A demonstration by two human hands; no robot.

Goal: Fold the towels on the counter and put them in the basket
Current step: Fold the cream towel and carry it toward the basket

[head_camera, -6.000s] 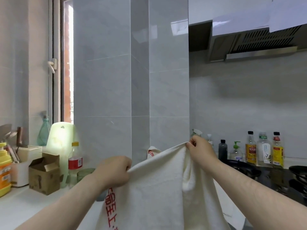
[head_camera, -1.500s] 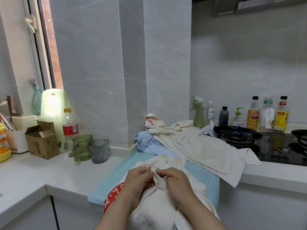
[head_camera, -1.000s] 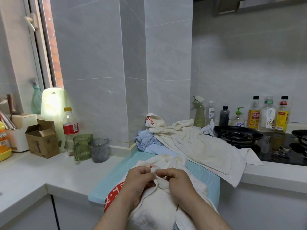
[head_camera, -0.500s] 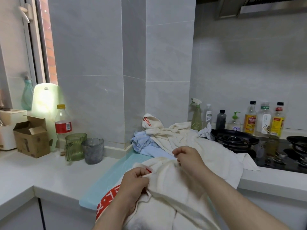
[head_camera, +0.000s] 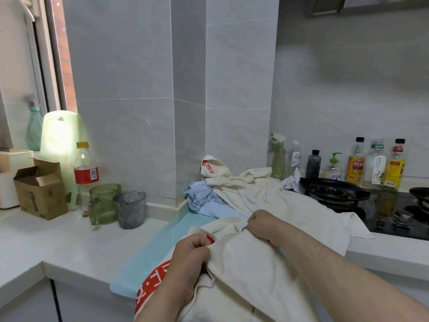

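A cream towel with a red printed band [head_camera: 246, 270] lies over a light blue mat [head_camera: 148, 254] at the counter's front edge. My left hand [head_camera: 191, 251] pinches its near corner by the red print. My right hand [head_camera: 261, 223] grips the towel's far edge, a little apart from the left. Behind them a larger cream towel [head_camera: 274, 201] lies spread toward the stove, with a crumpled blue towel [head_camera: 202, 201] beside it against the tiled pillar. No basket is in view.
A green glass mug [head_camera: 104, 203] and a grey cup [head_camera: 130, 212] stand left of the mat, with a cola bottle [head_camera: 86, 173] and a cardboard box [head_camera: 39, 194] behind. A gas stove [head_camera: 334, 194] and several bottles [head_camera: 373, 163] are at the right.
Six seconds ago I held the towel up by two corners. It then came down onto the mat, with my hands together on it. Now the right hand has moved away, spreading the edge.
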